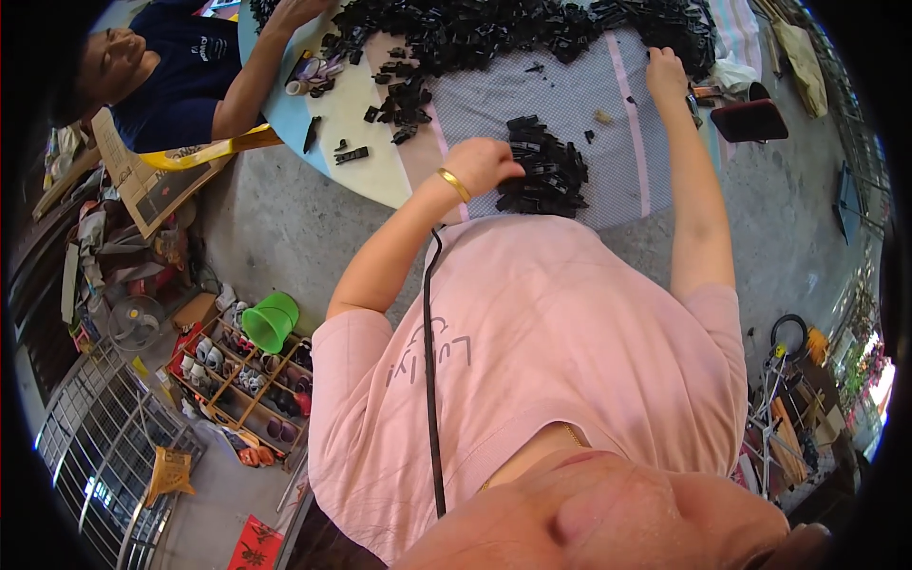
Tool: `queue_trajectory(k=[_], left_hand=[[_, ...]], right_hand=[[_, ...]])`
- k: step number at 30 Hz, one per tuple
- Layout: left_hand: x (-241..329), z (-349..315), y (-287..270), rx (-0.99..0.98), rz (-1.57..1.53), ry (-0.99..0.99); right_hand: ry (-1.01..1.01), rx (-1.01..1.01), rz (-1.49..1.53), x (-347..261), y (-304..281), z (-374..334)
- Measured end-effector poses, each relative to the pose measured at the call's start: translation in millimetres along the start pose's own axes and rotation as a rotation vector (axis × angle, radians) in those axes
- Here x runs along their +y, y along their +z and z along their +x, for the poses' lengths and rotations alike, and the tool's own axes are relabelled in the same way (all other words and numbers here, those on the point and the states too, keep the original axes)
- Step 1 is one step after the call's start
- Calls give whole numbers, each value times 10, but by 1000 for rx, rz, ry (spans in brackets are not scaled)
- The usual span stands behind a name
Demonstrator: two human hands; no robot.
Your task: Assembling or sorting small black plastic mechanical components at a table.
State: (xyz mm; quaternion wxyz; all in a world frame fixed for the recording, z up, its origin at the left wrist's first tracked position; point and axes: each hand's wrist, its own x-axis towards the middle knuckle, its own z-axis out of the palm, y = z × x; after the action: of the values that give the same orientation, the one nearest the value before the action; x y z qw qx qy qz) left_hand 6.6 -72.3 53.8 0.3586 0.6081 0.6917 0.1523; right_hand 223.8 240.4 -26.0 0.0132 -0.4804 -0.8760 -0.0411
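My left hand (486,163), with a gold bangle on its wrist, is closed with curled fingers at the left edge of a small stack of black plastic clip-like pieces (546,176). Whatever its fingertips pinch is hidden. My right hand (666,76) reaches farther out, its fingers bent down at the near right edge of a large heap of the same black pieces (484,33). Its fingertips are too small and covered to show whether a piece is between them. Both hands work over a table with a striped, patterned cloth (570,90).
Across the table's left end sits a co-worker (185,71) in a dark shirt, an arm stretched to the heap. A dark red phone-like object (749,122) lies at the right edge. A green bucket (271,321) tops a shoe rack (252,375) at lower left.
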Motion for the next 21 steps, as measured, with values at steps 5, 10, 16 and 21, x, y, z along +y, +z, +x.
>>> queue_trajectory(k=[5, 10, 16, 21], left_hand=[[-478, 176, -274, 519, 377, -462], [-700, 352, -296, 418, 613, -528], [-482, 590, -178, 352, 257, -228], [-336, 952, 1, 190, 6, -164]], right_hand=[[-32, -7, 66, -221, -143, -86], [100, -224, 1416, -1005, -146, -378], [184, -469, 1675, -1480, -297, -741], [263, -474, 1717, -1479, -256, -826]])
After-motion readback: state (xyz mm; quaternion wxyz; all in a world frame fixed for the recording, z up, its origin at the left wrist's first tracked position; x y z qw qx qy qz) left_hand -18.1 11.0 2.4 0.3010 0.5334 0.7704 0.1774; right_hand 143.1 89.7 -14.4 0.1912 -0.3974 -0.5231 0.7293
